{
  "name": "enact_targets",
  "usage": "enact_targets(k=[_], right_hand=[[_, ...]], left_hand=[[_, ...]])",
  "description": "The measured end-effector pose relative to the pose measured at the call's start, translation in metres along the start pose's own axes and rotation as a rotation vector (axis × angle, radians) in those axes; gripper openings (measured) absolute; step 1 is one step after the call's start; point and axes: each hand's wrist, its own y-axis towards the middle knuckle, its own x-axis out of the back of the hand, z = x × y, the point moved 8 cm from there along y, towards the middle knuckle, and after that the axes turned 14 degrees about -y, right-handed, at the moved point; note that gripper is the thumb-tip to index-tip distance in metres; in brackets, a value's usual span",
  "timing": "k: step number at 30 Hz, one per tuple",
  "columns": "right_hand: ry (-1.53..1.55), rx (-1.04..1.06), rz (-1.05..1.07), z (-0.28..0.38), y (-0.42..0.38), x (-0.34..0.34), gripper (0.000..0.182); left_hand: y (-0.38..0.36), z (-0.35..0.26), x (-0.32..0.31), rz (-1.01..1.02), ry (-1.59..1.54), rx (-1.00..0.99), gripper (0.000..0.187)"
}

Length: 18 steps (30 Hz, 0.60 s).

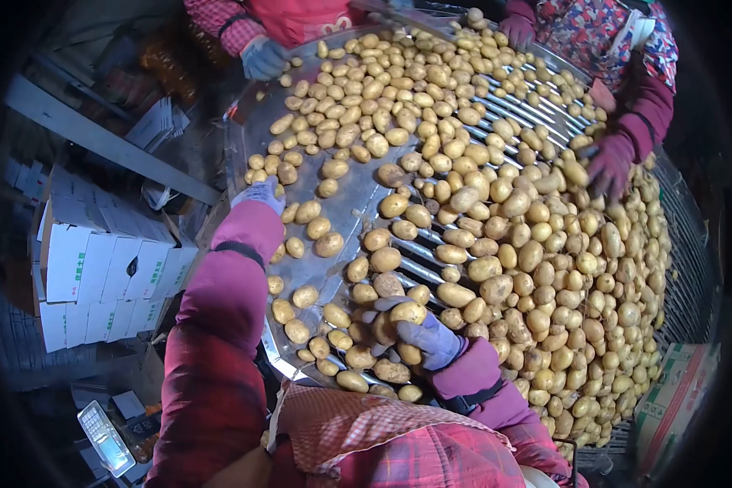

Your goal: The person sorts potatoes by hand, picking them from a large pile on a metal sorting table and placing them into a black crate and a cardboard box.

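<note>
Several yellow potatoes (496, 203) cover a metal sorting table with rollers (512, 110). My right hand (419, 329), in a purple-grey glove, grips potatoes (408, 313) at the near edge of the pile. Over at the table's left rim (248, 146), my left hand (260, 193) is gloved too; its fingers are mostly hidden behind my magenta sleeve. Potatoes lie close beside it. I cannot tell whether it holds anything.
Other people work around the table: a gloved hand (262, 57) at the top left, a maroon-gloved hand (608, 167) at the right, another (518, 31) at the top. Stacked white boxes (98, 268) stand at the left. A scale (106, 439) lies below them.
</note>
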Motion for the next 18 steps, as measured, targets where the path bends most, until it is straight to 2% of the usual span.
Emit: enact_targets(k=[1, 2, 3, 4, 6, 7, 9, 10, 12, 14, 18], right_hand=[[0.024, -0.078, 0.026, 0.001, -0.003, -0.003, 0.057], [0.018, -0.079, 0.034, 0.0, -0.004, -0.004, 0.057], [0.033, -0.041, 0.04, 0.001, -0.002, -0.004, 0.053], [0.048, -0.004, 0.047, 0.002, 0.0, -0.005, 0.048], [0.065, 0.027, 0.007, -0.007, 0.001, -0.002, 0.054], [0.075, 0.009, 0.005, 0.001, 0.0, -0.011, 0.057], [-0.001, -0.087, 0.015, -0.002, -0.003, -0.013, 0.066], [-0.034, -0.104, -0.003, -0.009, -0.004, -0.008, 0.066], [-0.062, -0.089, -0.064, -0.013, -0.008, 0.001, 0.066], [-0.091, -0.069, -0.112, -0.016, -0.008, 0.012, 0.066], [-0.189, -0.05, -0.188, -0.018, -0.004, 0.032, 0.065]], left_hand=[[-0.001, 0.001, 0.003, 0.01, -0.077, -0.035, 0.055], [-0.004, 0.005, 0.009, 0.012, -0.153, -0.062, 0.053], [-0.014, 0.014, 0.016, -0.052, -0.491, -0.056, 0.048], [-0.029, 0.019, 0.023, -0.067, -0.495, -0.049, 0.048], [-0.062, 0.036, 0.029, -0.094, -1.252, 0.006, 0.042], [-0.085, 0.045, 0.037, -0.118, -1.269, 0.03, 0.042], [-0.136, 0.062, 0.045, -0.053, -1.565, -0.039, 0.036], [-0.156, 0.091, 0.036, -0.11, -1.579, 0.01, 0.036], [-0.195, 0.14, 0.005, -0.038, -1.709, 0.027, 0.036], [-0.256, 0.175, -0.025, -0.091, -1.74, 0.184, 0.039], [-0.39, 0.253, -0.142, -0.096, -1.928, 0.542, 0.046]])
